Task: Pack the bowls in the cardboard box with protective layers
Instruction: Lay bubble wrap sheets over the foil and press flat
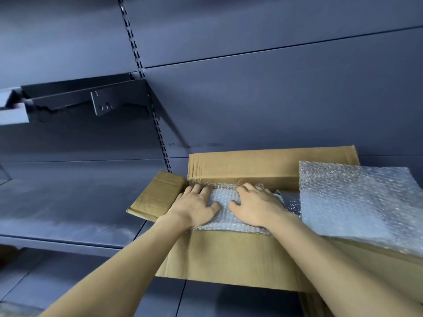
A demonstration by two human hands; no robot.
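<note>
One cardboard box (229,257), two hands (194,207) (256,208), two bubble wrap pieces (219,197) (357,202); one shelf bracket (103,104)

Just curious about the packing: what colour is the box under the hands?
The cardboard box is plain tan-brown, seen best in the head view.

I see the cardboard box (229,257) on the shelf (68,202), its back flap (263,165) upright behind. In it lies a bubble wrap sheet (223,199), my left hand (194,207) and right hand (256,207) flat on top, side by side; a bubble wrap stack (357,202) rests over the box's right end
</note>
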